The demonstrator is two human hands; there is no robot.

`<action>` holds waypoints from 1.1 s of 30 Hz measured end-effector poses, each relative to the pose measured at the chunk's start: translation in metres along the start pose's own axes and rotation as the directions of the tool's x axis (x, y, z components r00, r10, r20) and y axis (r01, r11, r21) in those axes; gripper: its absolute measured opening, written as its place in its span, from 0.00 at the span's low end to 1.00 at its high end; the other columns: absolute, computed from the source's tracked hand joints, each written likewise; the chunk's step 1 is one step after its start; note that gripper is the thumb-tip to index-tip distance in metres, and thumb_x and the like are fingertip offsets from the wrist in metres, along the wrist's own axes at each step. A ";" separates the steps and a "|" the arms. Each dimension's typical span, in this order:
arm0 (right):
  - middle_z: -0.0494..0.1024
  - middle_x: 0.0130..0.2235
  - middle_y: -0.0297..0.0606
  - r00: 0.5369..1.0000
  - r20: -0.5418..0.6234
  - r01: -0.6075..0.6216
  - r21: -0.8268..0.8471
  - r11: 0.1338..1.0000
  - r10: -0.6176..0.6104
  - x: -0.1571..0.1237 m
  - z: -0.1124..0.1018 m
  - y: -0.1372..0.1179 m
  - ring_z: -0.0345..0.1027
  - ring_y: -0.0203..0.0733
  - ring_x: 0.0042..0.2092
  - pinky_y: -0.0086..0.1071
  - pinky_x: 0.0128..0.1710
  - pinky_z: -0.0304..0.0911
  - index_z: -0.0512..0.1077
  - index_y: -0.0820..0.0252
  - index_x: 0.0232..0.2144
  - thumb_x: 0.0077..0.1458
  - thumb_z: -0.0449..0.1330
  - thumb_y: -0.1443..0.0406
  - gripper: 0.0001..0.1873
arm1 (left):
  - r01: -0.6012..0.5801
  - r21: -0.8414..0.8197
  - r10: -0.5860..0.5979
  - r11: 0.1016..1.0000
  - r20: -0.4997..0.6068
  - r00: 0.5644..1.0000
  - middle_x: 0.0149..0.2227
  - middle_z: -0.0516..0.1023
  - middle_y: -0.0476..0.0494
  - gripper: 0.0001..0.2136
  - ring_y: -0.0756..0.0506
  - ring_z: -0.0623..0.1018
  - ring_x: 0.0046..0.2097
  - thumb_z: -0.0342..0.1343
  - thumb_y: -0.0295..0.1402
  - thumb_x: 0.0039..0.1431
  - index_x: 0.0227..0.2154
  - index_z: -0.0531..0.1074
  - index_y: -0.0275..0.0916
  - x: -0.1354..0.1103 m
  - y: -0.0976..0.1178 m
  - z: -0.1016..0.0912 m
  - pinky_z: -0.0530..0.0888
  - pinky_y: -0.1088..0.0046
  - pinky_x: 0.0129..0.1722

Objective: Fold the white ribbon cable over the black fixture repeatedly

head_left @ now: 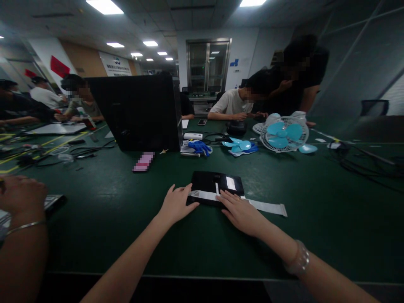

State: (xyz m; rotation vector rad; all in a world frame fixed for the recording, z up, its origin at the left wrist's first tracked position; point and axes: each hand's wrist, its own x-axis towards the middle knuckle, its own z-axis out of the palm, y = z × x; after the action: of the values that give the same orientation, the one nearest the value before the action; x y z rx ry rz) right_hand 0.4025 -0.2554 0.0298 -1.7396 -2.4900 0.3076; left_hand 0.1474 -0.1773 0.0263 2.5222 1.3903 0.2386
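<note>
A flat black panel lies on the green table in front of me, with a white label on its face. Along its near side runs a white flat ribbon cable, whose end sticks out past the panel to the right. My left hand touches the panel's left edge, thumb and fingers apart. Flat over the ribbon cable and the panel's near right part rests my right hand, fingers stretched out. Its palm and fingers hide part of the cable.
Beyond the panel stand a black computer case, blue-and-white gloves, light-blue fan blades and a small fan. A pink-screened phone lies to the left. Another person's arm reaches in at far left; black cables lie right.
</note>
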 end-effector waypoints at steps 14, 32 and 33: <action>0.52 0.69 0.38 0.994 0.081 0.065 0.143 0.988 -0.077 -0.027 -0.008 -0.015 0.45 0.50 0.68 0.52 0.66 0.44 0.58 0.51 0.65 0.66 0.45 0.55 0.27 | 0.101 -0.147 -0.110 0.984 -0.057 0.992 0.46 0.82 0.44 0.28 0.38 0.78 0.51 0.44 0.56 0.63 0.56 0.68 0.42 -0.055 0.007 -0.014 0.56 0.43 0.63; 0.45 0.71 0.36 0.999 -0.035 -0.010 0.115 0.993 0.014 -0.015 -0.016 0.008 0.39 0.55 0.69 0.55 0.66 0.42 0.43 0.48 0.70 0.55 0.57 0.44 0.48 | 0.127 -0.103 -0.160 0.987 -0.436 0.886 0.39 0.81 0.43 0.19 0.40 0.78 0.44 0.42 0.42 0.69 0.40 0.76 0.39 -0.060 -0.018 -0.011 0.68 0.53 0.52; 0.44 0.71 0.37 0.998 -0.057 -0.011 0.097 0.995 0.017 -0.014 -0.017 0.010 0.39 0.55 0.69 0.54 0.66 0.42 0.42 0.50 0.70 0.54 0.58 0.44 0.49 | 0.129 -0.098 -0.160 0.987 -0.446 0.881 0.39 0.81 0.43 0.19 0.40 0.78 0.44 0.42 0.42 0.69 0.40 0.76 0.39 -0.060 -0.019 -0.011 0.68 0.54 0.52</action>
State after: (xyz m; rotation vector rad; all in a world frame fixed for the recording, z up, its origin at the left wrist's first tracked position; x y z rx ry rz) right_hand 0.4196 -0.2636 0.0453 -1.7042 -2.3824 0.3665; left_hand 0.0977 -0.2166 0.0299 2.3838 1.6912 0.8772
